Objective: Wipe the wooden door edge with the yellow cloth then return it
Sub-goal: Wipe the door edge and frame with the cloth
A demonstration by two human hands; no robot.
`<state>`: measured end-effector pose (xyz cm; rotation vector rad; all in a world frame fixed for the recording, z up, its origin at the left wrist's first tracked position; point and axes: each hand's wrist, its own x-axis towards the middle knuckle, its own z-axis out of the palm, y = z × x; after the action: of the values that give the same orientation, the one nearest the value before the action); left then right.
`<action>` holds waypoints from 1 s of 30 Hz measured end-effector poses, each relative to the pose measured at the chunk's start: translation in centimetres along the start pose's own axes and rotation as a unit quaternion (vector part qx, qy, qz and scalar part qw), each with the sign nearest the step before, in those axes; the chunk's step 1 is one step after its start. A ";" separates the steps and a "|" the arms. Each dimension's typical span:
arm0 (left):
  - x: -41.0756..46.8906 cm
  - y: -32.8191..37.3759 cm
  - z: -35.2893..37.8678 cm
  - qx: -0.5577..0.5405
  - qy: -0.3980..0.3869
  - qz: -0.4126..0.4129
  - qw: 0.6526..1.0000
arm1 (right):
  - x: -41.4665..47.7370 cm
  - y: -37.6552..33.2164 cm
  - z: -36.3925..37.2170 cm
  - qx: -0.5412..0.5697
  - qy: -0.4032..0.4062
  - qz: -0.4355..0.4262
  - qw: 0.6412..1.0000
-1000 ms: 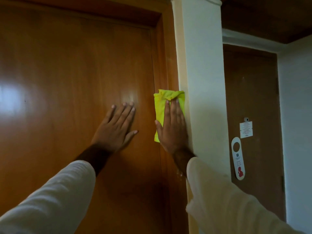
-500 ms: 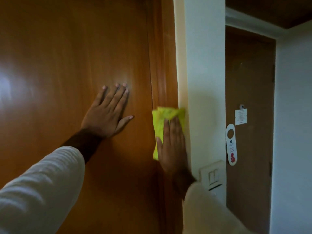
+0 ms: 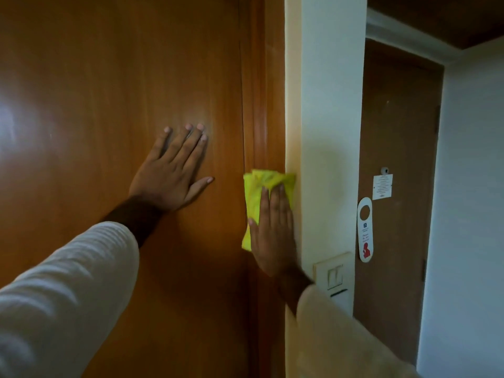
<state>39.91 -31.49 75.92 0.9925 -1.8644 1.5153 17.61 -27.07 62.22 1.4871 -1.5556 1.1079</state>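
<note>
A glossy wooden door (image 3: 109, 105) fills the left of the view. Its right edge strip (image 3: 263, 91) runs vertically beside a white wall. My right hand (image 3: 272, 233) presses a folded yellow cloth (image 3: 256, 195) flat against that edge strip at mid height; the cloth shows above and to the left of my fingers. My left hand (image 3: 174, 173) lies flat on the door panel, fingers spread, holding nothing. White sleeves cover both forearms.
A white wall pillar (image 3: 327, 105) stands right of the edge, with a light switch plate (image 3: 334, 276) low on it. Farther right is a second brown door (image 3: 395, 132) with a hanging door tag (image 3: 365, 233) and a small notice (image 3: 382, 186).
My right hand has slid the yellow cloth down the door edge. The view has tilted down, bringing the switch plate into sight. My left hand has stayed flat on the door.
</note>
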 end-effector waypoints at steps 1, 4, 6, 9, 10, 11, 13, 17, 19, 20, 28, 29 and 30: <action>0.0 0.0 0.0 -0.002 0.002 -0.001 1.000 | 2.1 -0.3 -0.8 0.007 0.010 -0.004 1.000; 0.0 0.0 0.0 -0.002 0.002 -0.003 1.000 | 8.0 -0.6 -2.8 0.014 0.052 -0.022 0.998; -0.1 0.0 0.0 0.001 0.003 -0.003 1.000 | 11.7 -0.9 -3.9 0.009 0.080 -0.035 0.996; -0.1 0.1 0.1 0.006 0.002 -0.001 1.000 | 15.3 -1.2 -4.7 0.007 0.105 -0.034 0.994; -0.1 0.1 0.2 0.008 0.003 -0.002 1.000 | 15.7 -1.3 -4.7 0.004 0.110 -0.031 0.993; -0.1 0.1 0.2 0.006 0.003 -0.003 1.000 | 15.8 -1.4 -4.6 0.000 0.113 -0.028 0.993; -0.1 0.2 0.2 0.004 0.005 -0.003 1.000 | 15.3 -1.4 -4.3 -0.006 0.123 -0.020 0.992; 0.0 0.1 0.1 0.009 -0.001 -0.004 1.000 | 11.3 -1.4 -3.2 -0.006 0.111 -0.007 0.994; -0.1 0.1 0.0 0.008 -0.001 -0.004 1.000 | 7.1 -1.0 -1.6 -0.002 0.086 -0.009 0.996; -0.1 0.1 0.0 0.006 0.000 -0.004 1.000 | 4.2 -0.5 -0.6 -0.005 0.069 -0.007 0.998; -0.1 0.2 0.0 0.007 -0.006 -0.008 1.000 | -13.4 2.0 6.5 -0.028 -0.007 0.023 0.999; 0.0 0.1 -0.1 0.006 -0.009 -0.009 1.000 | -12.9 1.9 6.3 -0.032 0.000 0.018 0.999; -0.1 0.1 -0.2 0.002 -0.011 -0.010 1.000 | -12.0 1.8 6.0 -0.035 0.005 0.010 0.999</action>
<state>39.84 -31.29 75.85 1.0295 -1.8618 1.5041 17.34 -27.94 48.79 1.4195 -1.5892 1.0593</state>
